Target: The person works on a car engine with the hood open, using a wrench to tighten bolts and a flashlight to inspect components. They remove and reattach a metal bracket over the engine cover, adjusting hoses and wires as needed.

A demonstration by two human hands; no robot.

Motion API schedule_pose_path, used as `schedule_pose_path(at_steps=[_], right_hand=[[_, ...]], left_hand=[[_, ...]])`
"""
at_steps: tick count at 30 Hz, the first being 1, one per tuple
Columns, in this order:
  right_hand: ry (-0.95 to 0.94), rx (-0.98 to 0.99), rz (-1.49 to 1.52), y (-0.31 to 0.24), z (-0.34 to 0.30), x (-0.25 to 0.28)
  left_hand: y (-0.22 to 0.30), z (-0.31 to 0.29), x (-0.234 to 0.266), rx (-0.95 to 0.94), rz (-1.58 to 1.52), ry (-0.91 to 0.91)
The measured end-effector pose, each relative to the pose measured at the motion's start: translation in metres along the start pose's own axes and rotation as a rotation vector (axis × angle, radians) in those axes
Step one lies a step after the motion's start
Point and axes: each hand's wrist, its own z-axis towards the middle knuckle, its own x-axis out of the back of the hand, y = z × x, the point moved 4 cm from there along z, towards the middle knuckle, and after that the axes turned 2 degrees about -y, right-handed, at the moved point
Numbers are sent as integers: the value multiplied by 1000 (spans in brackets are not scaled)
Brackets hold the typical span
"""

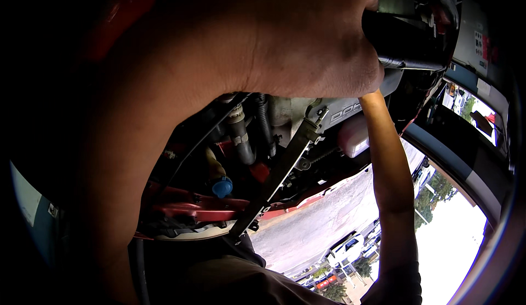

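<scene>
My left hand (pixel 315 42) fills the upper middle, its back toward me, over a car's engine bay. Its fingers curl away out of sight; what they hold, if anything, is hidden. From the lower right rises my right forearm (pixel 392 173), its wrist passing behind my left hand, which hides the right hand and its fingers. Below my hands lie a grey engine cover (pixel 342 110) with raised lettering and a pinkish-white fluid tank (pixel 354 136). A long dark metal bar (pixel 279 173) slants across the bay, apart from both visible arms.
A blue cap (pixel 222 186) tops a filler neck near the red front body edge (pixel 197 208). Dark hoses (pixel 241 135) run beside it. Beyond are a paved yard (pixel 312 217), parked vehicles and trees. A blue-grey frame with window openings (pixel 471 108) stands at the right.
</scene>
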Motion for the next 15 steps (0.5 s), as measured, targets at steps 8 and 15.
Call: schedule_pose_path(at_steps=[8,15], right_hand=[[70,100,-3,-8,-2,5],[16,49,82,-10,0,14]], left_hand=[[-1,1,4,11,11,18],[3,-2,10,13,10,17]])
